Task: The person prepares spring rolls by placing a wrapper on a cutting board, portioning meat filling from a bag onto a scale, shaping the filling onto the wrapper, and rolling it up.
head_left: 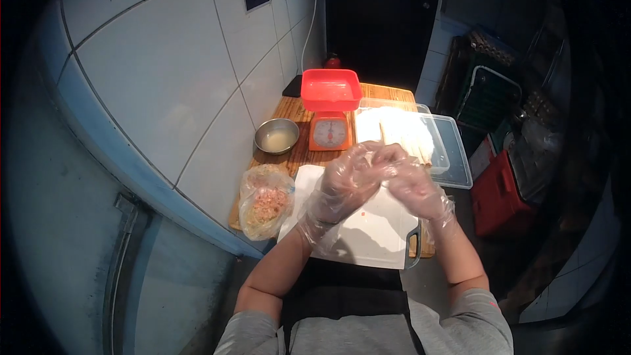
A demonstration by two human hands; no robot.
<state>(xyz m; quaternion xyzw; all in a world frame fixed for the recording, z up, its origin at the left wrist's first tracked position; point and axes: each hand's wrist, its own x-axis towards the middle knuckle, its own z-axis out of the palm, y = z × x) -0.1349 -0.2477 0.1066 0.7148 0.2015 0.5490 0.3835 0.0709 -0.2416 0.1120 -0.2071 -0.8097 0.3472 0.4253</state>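
Both hands wear clear plastic gloves and meet above a white cutting board (368, 243). My left hand (351, 174) has its fingers curled in, close against my right hand (417, 187), whose fingers are bent and pressed together too. Something small and pale seems pinched between them, too hidden to name. A tiny orange bit lies on the board below. To the left sits a clear plastic bag of pinkish chopped filling (268, 204). Behind my right hand, a clear plastic container (437, 154) holds white, flat pieces (401, 130).
An orange kitchen scale (330, 133) with a red tray (330, 90) stands at the back of the wooden table (388, 94). Left of it is a metal bowl (277, 137) of pale liquid. A tiled wall borders the left side; a red box (499, 194) stands at the right.
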